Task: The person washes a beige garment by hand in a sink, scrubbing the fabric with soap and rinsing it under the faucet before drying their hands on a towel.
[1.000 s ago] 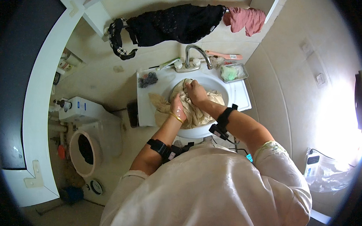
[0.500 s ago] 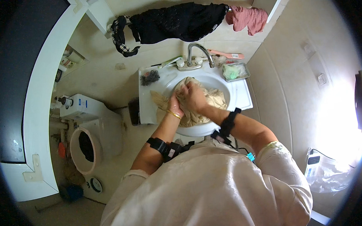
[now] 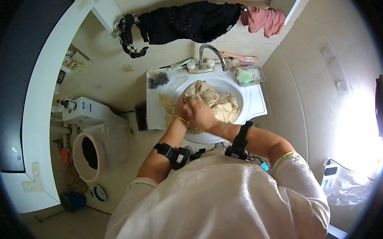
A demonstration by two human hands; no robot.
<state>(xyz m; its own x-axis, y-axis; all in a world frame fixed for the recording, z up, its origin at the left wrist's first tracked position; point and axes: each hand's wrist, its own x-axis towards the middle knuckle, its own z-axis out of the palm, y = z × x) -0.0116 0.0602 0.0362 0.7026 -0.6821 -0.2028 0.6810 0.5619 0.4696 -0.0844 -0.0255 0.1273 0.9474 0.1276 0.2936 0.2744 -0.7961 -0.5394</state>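
A beige wet cloth [image 3: 218, 102] lies bunched in the white sink [image 3: 252, 101] below the metal tap [image 3: 209, 55]. My left hand [image 3: 181, 109] and my right hand [image 3: 201, 113] are pressed together at the sink's near left side, both closed on a fold of the cloth. A gold bangle sits on my left wrist. Black bands are strapped around both forearms.
A soap dish [image 3: 250, 75] with a green thing and a pink brush [image 3: 239, 57] lie at the sink's back right. Dark clothes [image 3: 184, 23] and a pink cloth [image 3: 265, 21] hang above. A white toilet [image 3: 93, 135] stands left. A plastic bag [image 3: 343, 186] lies right.
My hands have slid from the middle of the cloth toward me and to the left, still gripping it. The cloth has bunched up more in the basin.
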